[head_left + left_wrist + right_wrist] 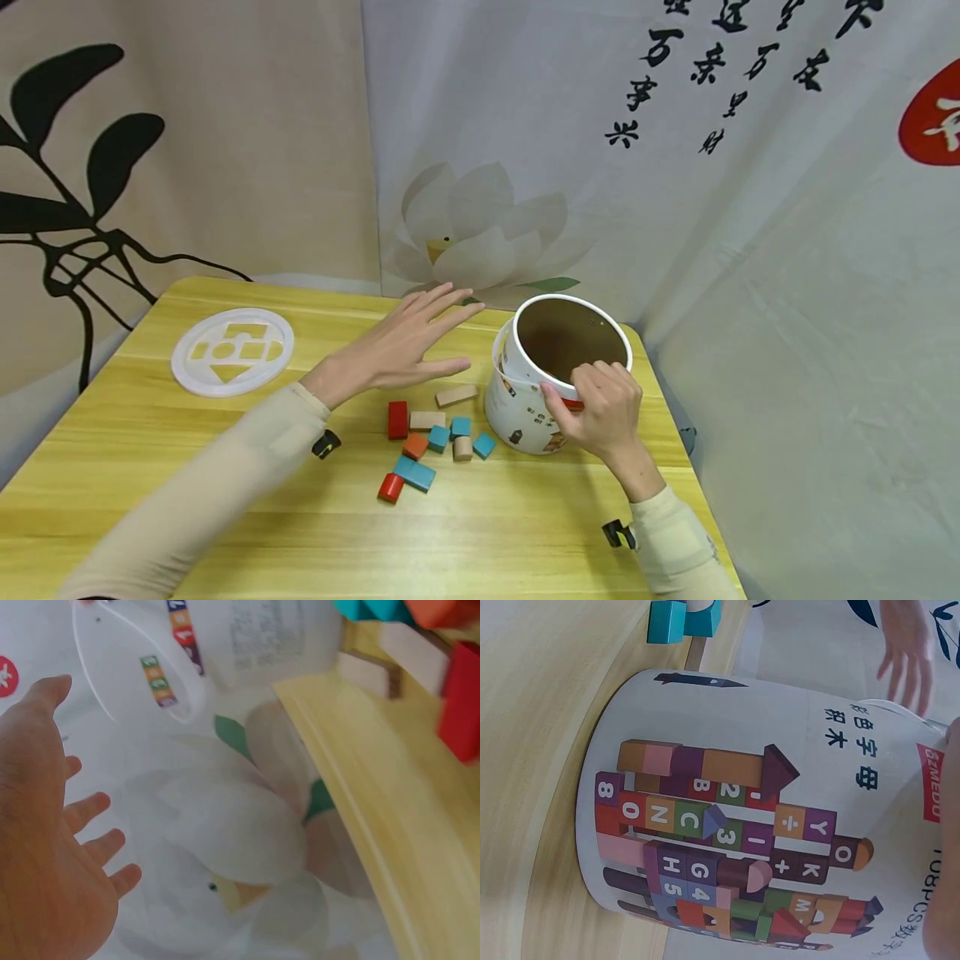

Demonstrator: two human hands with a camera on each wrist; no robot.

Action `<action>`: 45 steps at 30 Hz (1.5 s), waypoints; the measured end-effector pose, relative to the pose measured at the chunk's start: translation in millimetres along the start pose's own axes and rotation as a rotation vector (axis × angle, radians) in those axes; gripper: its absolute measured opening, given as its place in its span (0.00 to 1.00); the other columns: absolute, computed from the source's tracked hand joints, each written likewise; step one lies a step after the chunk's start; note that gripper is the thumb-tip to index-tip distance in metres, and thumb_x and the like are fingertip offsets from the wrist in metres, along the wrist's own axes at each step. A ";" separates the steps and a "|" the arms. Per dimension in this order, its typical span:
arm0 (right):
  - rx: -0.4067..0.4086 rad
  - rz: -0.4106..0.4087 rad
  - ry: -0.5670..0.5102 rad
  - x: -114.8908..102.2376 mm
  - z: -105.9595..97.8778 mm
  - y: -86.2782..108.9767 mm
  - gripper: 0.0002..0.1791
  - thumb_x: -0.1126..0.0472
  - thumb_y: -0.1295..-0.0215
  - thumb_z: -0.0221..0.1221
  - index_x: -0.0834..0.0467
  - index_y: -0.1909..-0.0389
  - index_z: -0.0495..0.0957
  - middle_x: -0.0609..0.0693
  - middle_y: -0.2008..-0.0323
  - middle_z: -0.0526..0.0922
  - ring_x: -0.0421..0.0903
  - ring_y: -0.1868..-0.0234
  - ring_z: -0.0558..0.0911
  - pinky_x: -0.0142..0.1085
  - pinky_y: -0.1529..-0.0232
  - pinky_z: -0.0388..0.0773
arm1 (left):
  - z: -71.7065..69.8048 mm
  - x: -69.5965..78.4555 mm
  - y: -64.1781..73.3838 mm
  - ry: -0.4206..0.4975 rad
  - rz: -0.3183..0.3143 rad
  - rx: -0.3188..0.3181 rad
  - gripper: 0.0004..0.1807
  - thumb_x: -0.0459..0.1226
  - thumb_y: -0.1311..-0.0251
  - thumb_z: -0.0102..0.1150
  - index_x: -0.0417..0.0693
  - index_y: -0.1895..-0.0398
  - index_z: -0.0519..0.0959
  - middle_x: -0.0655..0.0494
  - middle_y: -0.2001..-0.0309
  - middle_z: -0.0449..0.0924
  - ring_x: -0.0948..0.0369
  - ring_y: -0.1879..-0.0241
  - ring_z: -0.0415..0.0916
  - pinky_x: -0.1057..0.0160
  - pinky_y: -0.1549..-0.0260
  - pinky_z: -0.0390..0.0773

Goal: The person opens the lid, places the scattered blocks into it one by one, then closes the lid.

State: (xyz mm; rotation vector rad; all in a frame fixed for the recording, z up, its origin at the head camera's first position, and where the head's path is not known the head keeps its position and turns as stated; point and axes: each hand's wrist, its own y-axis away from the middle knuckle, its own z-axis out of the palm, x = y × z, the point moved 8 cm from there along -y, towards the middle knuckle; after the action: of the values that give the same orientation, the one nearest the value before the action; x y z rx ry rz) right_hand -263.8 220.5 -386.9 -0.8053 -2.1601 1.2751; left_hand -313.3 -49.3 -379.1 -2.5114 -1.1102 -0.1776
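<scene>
A white cylindrical toy-block bucket (521, 421) with printed block pictures stands on the right part of the table, its top open. My right hand (602, 408) grips its near rim, fingers curled over the edge and thumb outside. The inside looks brown; its bottom is hidden. Left of the bucket, my left hand (397, 343) hovers with fingers spread and holds nothing. In the left wrist view that hand (52, 825) is apart from everything. Several wooden blocks lie below it: a red block (397, 420), a blue block (483, 446) and a plain wood block (456, 395) among them.
A white round lid (187, 375) with shaped cutouts lies at the table's far left. The yellow wooden table (300, 533) ends at a printed curtain (480, 125) behind, with another side of cloth to the right.
</scene>
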 end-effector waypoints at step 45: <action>-0.034 0.010 0.013 -0.3 1.2 1.2 0.34 0.39 0.21 0.59 0.53 0.84 0.59 0.44 0.86 0.58 0.42 0.82 0.55 0.35 0.76 0.50 | 107.8 -47.1 126.0 0.085 -0.122 -0.188 0.35 0.49 0.21 0.67 0.42 0.18 0.75 0.38 0.21 0.78 0.40 0.20 0.75 0.26 0.20 0.68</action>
State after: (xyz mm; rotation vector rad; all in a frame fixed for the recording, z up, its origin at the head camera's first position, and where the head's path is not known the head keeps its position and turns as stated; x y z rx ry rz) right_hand -264.1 220.0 -388.5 -0.8368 -2.1752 1.2379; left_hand -257.1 -115.8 -527.9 -2.5708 -1.2649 -0.4369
